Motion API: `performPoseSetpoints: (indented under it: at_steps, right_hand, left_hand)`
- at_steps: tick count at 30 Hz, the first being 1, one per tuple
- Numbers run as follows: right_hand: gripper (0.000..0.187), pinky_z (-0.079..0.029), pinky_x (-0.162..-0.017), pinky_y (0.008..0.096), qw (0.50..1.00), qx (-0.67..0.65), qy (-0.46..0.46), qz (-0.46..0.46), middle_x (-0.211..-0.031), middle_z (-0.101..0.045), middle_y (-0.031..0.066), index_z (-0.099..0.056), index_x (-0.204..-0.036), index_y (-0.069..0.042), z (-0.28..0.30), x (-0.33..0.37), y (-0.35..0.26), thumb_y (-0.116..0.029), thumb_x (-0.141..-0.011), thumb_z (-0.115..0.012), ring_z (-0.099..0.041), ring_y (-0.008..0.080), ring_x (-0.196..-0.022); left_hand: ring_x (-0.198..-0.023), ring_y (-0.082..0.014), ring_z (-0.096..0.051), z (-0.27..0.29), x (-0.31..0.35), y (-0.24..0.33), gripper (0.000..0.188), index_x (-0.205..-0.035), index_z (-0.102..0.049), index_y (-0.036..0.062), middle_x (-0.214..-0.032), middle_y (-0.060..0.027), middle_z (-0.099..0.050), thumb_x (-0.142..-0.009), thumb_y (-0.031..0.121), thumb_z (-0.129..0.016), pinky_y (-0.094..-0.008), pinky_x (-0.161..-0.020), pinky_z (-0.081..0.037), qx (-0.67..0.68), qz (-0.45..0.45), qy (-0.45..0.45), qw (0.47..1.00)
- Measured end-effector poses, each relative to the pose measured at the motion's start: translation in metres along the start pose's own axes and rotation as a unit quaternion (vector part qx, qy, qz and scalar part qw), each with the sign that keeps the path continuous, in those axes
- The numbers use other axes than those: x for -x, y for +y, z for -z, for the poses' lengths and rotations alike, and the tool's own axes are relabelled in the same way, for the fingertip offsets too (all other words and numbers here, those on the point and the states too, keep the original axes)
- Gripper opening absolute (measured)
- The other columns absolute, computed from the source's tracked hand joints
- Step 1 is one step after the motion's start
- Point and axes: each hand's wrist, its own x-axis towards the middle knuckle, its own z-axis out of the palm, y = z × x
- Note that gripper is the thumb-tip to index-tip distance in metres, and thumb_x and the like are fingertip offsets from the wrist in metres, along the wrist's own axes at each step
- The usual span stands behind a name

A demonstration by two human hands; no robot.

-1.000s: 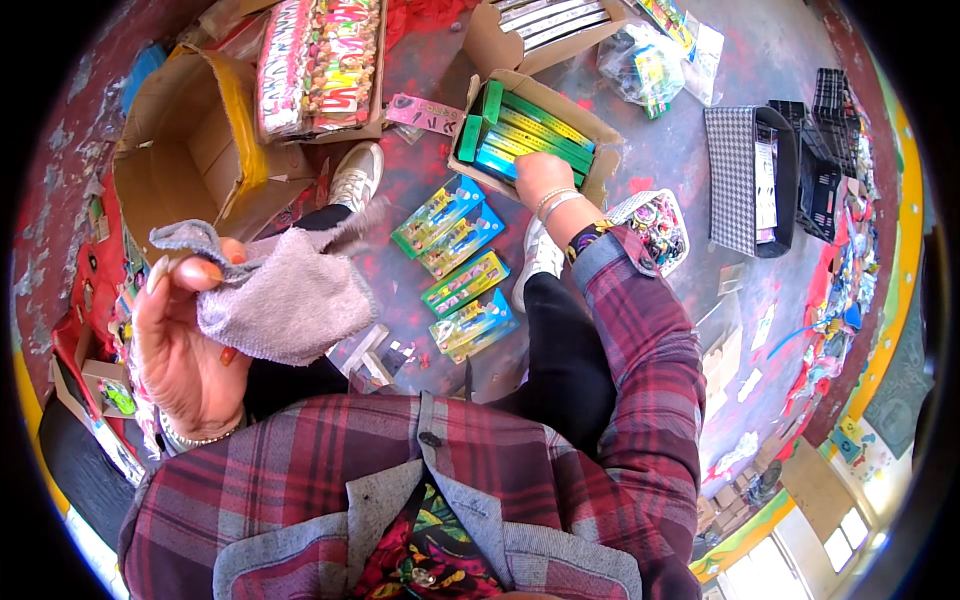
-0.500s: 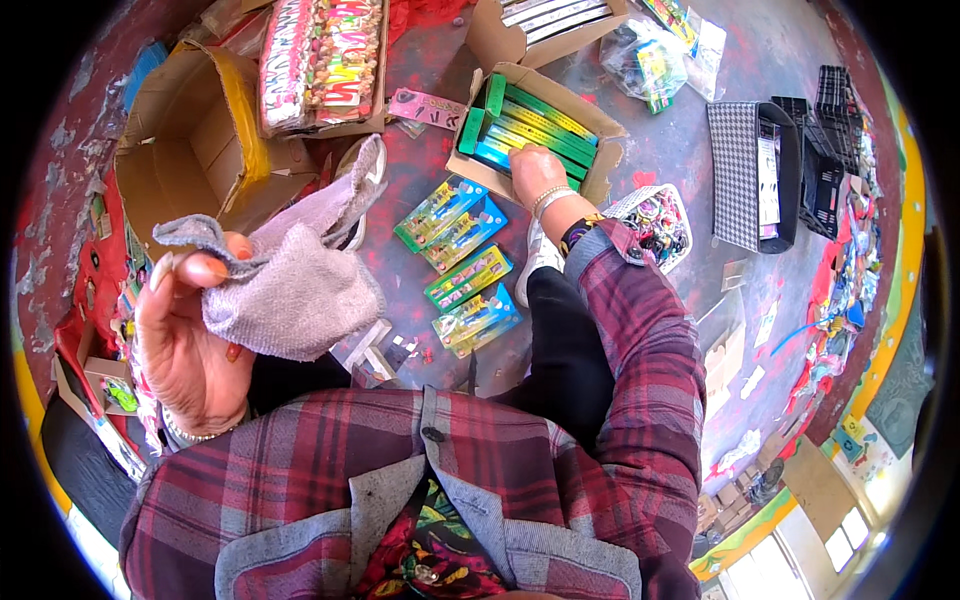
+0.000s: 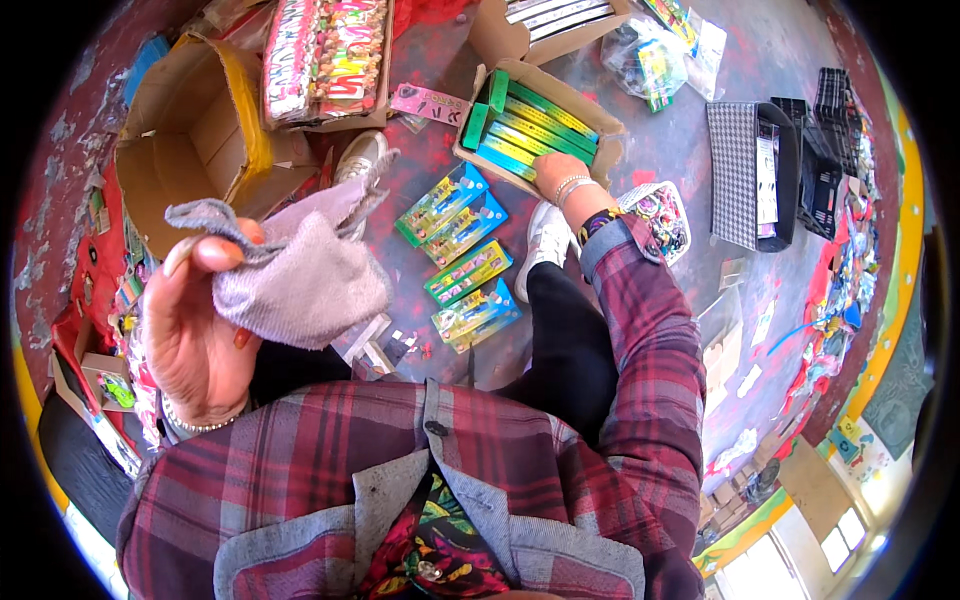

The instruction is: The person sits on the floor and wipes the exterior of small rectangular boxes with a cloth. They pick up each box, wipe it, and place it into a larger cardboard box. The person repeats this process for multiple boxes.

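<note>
My left hand is closed around a greyish-lilac cloth, pinching its rolled edge between thumb and fingers, and holds it up off the floor. My right hand reaches into the near right corner of an open cardboard box. Its fingers curl down and their tips are hidden, so what they grip cannot be made out. Inside the box stand green, yellow and blue flat packs in a row. Several similar blue and green packs lie on the floor just in front of the box.
An empty-looking carton and a tray of colourful bagged goods stand at the far left. Beside my right wrist is a white basket of small items. A checked bin and black crates stand at the right.
My right hand has shifted right and slightly nearer, off the middle of the packs to the box's near corner. The left hand and cloth have moved slightly to the right.
</note>
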Motion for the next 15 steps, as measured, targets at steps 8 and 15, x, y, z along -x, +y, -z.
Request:
performPoseSetpoints:
  at_steps: [8,15]
  right_hand:
    - [0.025,-0.048,-0.082,0.0408,0.994,-0.065,0.068,0.049,-0.099,-0.064,0.0179,-0.066,-0.096,-0.005,0.098,0.064,-0.017,-0.021,-0.083,-0.051,-0.060,0.0330,-0.095]
    - [0.057,-0.034,-0.097,0.0298,0.684,-0.658,0.134,0.285,-0.121,-0.051,0.0047,-0.048,-0.123,-0.003,0.160,0.214,-0.127,-0.048,-0.089,-0.051,-0.046,0.0151,-0.116]
  left_hand:
    - [-0.088,-0.0164,-0.056,0.000,0.007,-0.008,0.032,-0.105,-0.058,-0.0028,-0.103,-0.0104,-0.061,-0.093,0.023,-0.044,-0.0267,-0.064,-0.041,-0.047,-0.021,0.013,0.999]
    - [-0.089,-0.0108,-0.055,-0.009,0.017,-0.017,0.029,-0.107,-0.059,-0.0002,-0.106,-0.0065,-0.061,-0.093,0.021,-0.044,-0.0247,-0.069,-0.043,-0.077,-0.008,-0.059,0.995]
